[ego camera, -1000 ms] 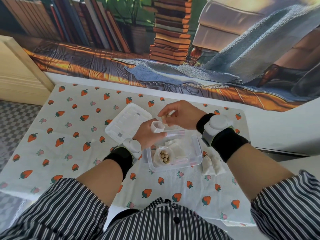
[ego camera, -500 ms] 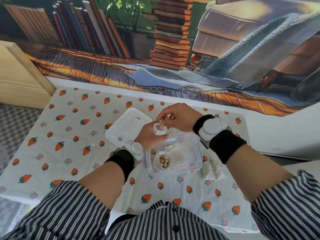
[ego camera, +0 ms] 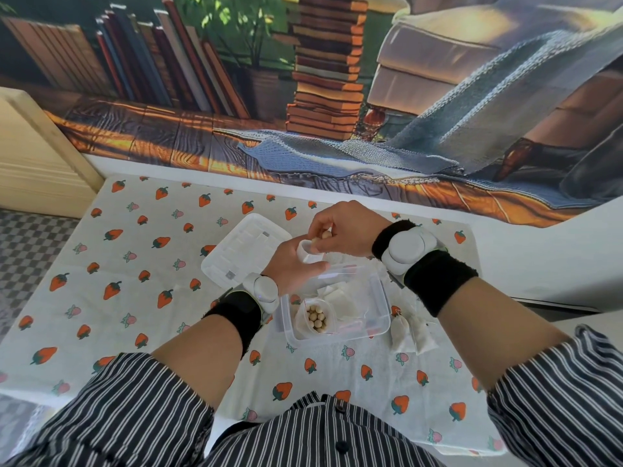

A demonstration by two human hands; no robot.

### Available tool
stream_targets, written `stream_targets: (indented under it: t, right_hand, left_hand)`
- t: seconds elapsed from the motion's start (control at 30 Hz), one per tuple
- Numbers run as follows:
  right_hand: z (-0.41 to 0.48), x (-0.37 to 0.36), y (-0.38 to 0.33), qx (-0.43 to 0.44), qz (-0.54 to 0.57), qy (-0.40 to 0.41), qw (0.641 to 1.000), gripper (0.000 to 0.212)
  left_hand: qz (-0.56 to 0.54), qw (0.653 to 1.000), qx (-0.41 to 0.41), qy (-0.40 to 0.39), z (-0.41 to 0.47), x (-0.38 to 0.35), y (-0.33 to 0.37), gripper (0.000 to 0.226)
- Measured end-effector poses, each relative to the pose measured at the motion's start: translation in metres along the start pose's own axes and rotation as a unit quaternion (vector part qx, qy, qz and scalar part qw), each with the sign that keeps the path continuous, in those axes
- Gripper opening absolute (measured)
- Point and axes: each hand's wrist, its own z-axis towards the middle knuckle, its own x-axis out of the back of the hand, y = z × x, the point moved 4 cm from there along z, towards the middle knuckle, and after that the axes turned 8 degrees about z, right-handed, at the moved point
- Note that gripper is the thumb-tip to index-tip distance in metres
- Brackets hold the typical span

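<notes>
My left hand (ego camera: 296,267) grips a small white pouch (ego camera: 307,252) with its mouth open upward, held above the far edge of a clear plastic box (ego camera: 381,318). My right hand (ego camera: 344,229) pinches small tan balls (ego camera: 323,236) right over the pouch's mouth. Inside the box lies an open bag with several tan balls (ego camera: 317,318) and some folded white pouches (ego camera: 340,299).
The box's clear lid (ego camera: 242,251) lies upside down to the left of my hands. Two filled white pouches (ego camera: 411,332) rest on the strawberry-print cloth (ego camera: 135,298) right of the box. A wall hanging rises behind the table; a wooden panel (ego camera: 33,163) stands at left.
Both hands stay together above the box. My right hand's fingers have shifted slightly over the pouch's mouth, and the tan balls now show at its fingertips.
</notes>
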Motion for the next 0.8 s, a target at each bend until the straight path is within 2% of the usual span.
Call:
stream_targets:
  t: [0.13,0.27,0.47,0.63,0.8]
  right_hand:
    - [0.000,0.000,-0.004,-0.002,-0.015,-0.016,1.000,0.023]
    - [-0.003,0.003,-0.007,-0.010,-0.006,-0.008,1.000,0.012]
    - [-0.005,0.006,-0.013,-0.015,0.000,0.002,1.000,0.020]
    - [-0.006,0.004,-0.017,0.004,-0.016,-0.015,1.000,0.010]
    - [-0.004,-0.002,-0.016,0.011,-0.038,-0.010,0.999,0.014]
  left_hand:
    - [-0.001,1.000,0.008,-0.002,0.000,-0.001,0.001,0.026]
    - [0.003,1.000,0.025,0.013,0.001,0.000,-0.001,0.022]
    - [0.003,1.000,0.026,0.011,-0.001,-0.001,-0.004,0.021]
    - [0.008,1.000,0.022,0.007,-0.005,-0.002,0.001,0.022]
    - [0.009,1.000,0.013,-0.003,-0.006,-0.002,0.006,0.027]
